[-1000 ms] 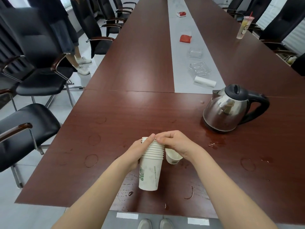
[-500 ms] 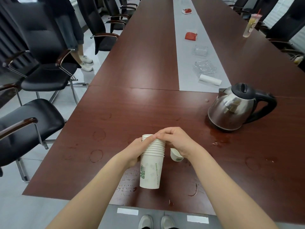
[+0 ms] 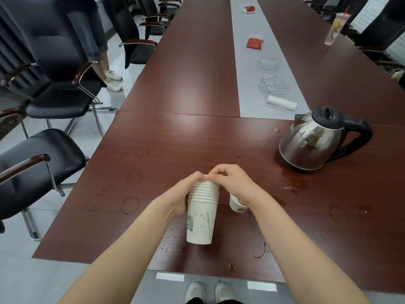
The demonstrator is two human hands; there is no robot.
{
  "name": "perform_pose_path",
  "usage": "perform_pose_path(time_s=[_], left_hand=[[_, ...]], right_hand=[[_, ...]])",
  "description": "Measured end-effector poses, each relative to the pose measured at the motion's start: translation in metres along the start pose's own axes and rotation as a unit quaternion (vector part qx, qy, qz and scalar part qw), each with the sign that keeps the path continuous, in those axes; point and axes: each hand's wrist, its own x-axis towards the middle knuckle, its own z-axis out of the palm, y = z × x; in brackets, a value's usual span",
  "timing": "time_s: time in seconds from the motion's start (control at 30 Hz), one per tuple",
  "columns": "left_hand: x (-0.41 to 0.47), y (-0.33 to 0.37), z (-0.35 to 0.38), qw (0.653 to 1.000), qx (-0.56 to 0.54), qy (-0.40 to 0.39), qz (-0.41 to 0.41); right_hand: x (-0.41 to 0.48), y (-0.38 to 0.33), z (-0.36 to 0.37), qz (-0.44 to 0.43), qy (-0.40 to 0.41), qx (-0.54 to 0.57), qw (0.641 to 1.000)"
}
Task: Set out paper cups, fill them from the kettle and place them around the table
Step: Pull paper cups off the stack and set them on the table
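Both your forearms come up from the bottom edge and meet just below the middle of the frame, over the near end of the dark red table (image 3: 175,137). Your left hand (image 3: 185,195) wraps the left side of the stack of paper cups (image 3: 201,220), palm against the ribbed band of rims, fingers curled round its far side and out of sight, thumb lying up towards the top rim. The stack stands upright. Whether its base rests on the wood or hangs just clear of it, I cannot tell.

Your right hand (image 3: 232,183) arches over the top of the stack from the right, wrist bent down, knuckles raised and fingers tucked. Its thumb and forefinger pinch the rim of the topmost cup, right beside your left thumb.

A single cup (image 3: 235,206) stands on the table just right of the stack, half hidden under your right wrist.

The kettle (image 3: 315,145) sits well apart from your hands at the right middle of the frame, steel body, black lid, handle turned right, with spilled water (image 3: 294,183) spreading from its near side. Wet rings (image 3: 130,205) mark the wood left of your hands.

Black chairs (image 3: 52,69) line the left edge, and a person's legs (image 3: 98,40) show at the upper left.
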Motion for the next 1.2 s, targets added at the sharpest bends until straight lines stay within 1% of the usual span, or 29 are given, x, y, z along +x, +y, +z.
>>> perform_pose_path(time_s=[0.17,0.47,0.6,0.73,0.83,0.9,0.97,1.2], left_hand=[[0.003,0.001,-0.002,1.000,-0.015,-0.013,-0.019],[0.007,0.008,-0.001,0.997,-0.043,-0.002,-0.056],[0.010,0.009,-0.001,0.995,-0.062,-0.007,-0.074],[0.008,0.010,0.003,0.994,-0.070,-0.016,-0.084],[0.007,0.004,0.002,0.993,-0.081,-0.014,-0.086],[0.008,0.000,-0.001,0.994,-0.076,-0.019,-0.081],[0.006,-0.003,-0.004,0.995,-0.068,-0.020,-0.073],[0.002,-0.008,-0.025,0.997,-0.041,0.013,-0.061]], right_hand=[[0.003,0.000,0.006,0.011,0.015,-0.020,1.000],[0.005,-0.004,0.013,0.022,0.064,-0.028,0.997],[0.007,-0.005,0.014,0.018,0.086,-0.048,0.995],[0.012,-0.002,0.012,0.024,0.103,-0.043,0.993],[0.015,-0.001,0.004,0.037,0.105,-0.003,0.994],[0.016,-0.002,-0.003,0.059,0.112,0.056,0.990],[0.017,-0.003,-0.009,0.082,0.111,0.110,0.984],[0.024,0.003,-0.022,0.132,0.093,0.236,0.958]])
